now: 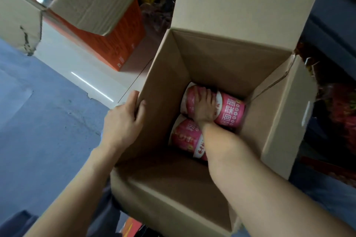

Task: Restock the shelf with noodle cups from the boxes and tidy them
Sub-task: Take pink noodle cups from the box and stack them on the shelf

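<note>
Open box (167, 75) – L hand (123, 119) gripping its left wall; R hand (205, 107) clamped on far pink cup (230, 110), 2nd cup (185, 136) just beside.

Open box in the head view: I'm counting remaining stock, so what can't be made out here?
- Cup count: two pink noodle cups show; the right hand and forearm cover parts, and the box near wall hides the bottom.
- Shelf: dark, blurred, cut by the right edge.
- Second box's contents: blurred, cut by the top edge.
</note>
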Demonstrator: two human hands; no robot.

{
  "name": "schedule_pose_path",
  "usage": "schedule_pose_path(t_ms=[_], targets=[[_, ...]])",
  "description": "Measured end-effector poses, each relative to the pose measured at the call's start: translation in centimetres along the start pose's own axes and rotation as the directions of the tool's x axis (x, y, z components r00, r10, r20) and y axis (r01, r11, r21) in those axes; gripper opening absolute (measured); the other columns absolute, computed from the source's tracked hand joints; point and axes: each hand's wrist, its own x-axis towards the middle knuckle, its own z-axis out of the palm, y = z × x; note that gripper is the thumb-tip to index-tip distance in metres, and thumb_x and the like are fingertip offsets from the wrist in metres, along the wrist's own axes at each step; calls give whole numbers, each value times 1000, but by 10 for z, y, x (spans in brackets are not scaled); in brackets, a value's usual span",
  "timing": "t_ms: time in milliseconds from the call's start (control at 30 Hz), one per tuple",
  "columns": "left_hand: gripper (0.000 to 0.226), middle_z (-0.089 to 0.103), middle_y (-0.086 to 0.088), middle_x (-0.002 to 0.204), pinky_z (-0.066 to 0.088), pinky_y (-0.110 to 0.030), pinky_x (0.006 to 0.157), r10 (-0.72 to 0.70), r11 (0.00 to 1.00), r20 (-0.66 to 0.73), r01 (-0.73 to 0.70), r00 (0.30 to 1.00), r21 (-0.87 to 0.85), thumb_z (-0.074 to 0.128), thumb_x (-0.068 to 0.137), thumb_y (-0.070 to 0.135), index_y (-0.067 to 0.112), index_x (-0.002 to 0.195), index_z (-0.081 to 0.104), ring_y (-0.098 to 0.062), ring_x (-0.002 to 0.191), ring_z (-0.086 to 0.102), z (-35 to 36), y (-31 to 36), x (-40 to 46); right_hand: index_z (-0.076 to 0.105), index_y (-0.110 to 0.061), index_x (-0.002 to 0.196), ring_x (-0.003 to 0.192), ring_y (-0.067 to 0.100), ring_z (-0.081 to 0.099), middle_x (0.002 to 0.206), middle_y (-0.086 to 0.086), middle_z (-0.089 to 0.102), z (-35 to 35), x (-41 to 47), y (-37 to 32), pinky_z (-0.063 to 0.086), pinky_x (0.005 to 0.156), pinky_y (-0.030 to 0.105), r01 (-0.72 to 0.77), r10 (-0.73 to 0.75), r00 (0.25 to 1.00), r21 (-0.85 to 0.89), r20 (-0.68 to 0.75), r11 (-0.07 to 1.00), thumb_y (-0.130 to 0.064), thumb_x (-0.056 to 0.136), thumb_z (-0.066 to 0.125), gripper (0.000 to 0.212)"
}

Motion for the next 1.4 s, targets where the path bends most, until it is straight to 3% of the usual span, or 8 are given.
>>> schedule_pose_path(t_ms=[200, 500, 600, 900, 1067, 1167, 1300, 1400], targets=[[32, 40, -4, 53, 26, -31, 51, 15, 1000, -26, -14, 1000, 14, 25, 88, 42, 14, 89, 40, -38, 52, 49, 4, -6, -1, -7, -26, 152, 141, 45, 15, 154, 29, 11, 5, 22, 12, 6, 117, 54, 155, -123, 977, -182, 175, 971, -52, 80, 66, 106], [25, 56, -16, 56, 26, -32, 51, 62, 998, -57, -61, 996, 25, 34, 91, 31, 8, 88, 44, -43, 52, 53, 14, 16, 2, -10, -34, 150, 131, 46, 33, 146, 29, 27, -32, -3, 4, 22, 112, 55, 112, -112, 994, -231, 14, 966, -43, 90, 59, 92], [26, 61, -22, 66, 29, -35, 52, 53, 997, -37, -51, 998, 60, 34, 96, 31, 8, 93, 45, -46, 61, 57, 14, 33, -1, 12, -42, 149, 121, 39, 49, 135, 22, 48, -68, -34, 0, 38, 105, 49, 42, -65, 992, -209, -104, 977, -43, 76, 75, 97], [36, 63, -14, 118, 43, -39, 79, -62, 988, 405, 0, 912, 152, 38, 97, 44, 17, 119, 46, -37, 105, 58, -7, 84, -11, -4, -34, 150, 129, 34, 36, 143, 16, 30, -221, -176, 68, 29, 109, 44, 83, -31, 984, 297, -174, 951, -58, 58, 79, 126], [23, 66, -2, 109, 45, -28, 80, 71, 976, 484, 38, 872, -212, 48, 96, 37, 28, 115, 58, -23, 103, 63, -55, 140, -19, 6, -44, 147, 123, 19, 46, 139, -3, 42, -272, -229, 145, 41, 99, 35, 135, 61, 969, 721, -239, 680, -47, 49, 88, 128], [14, 65, 6, 108, 47, -22, 78, 265, 773, 450, 91, 853, -628, 48, 97, 29, 35, 107, 56, -10, 97, 64, -97, 205, -32, 15, -39, 146, 119, -1, 49, 138, -15, 44, -307, -247, 175, 42, 98, 23, 270, 77, 943, 880, -324, 392, -37, 49, 93, 124], [51, 60, 7, 125, 49, -33, 92, 464, 508, 165, -109, 870, -854, 61, 86, 42, 33, 134, 45, -13, 112, 59, -149, 278, -36, 24, -38, 138, 120, 0, 50, 135, -14, 46, -368, -251, 196, 45, 103, 35, 469, 185, 850, 869, -493, 158, -48, 40, 90, 119], [60, 61, 17, 121, 49, -18, 85, 513, 488, -99, -385, 852, -784, 66, 84, 42, 28, 137, 41, -3, 110, 59, -183, 323, -24, 18, -32, 144, 127, 2, 45, 142, -10, 40, -421, -241, 203, 43, 107, 37, 602, 170, 758, 776, -630, 189, -49, 49, 89, 120]])
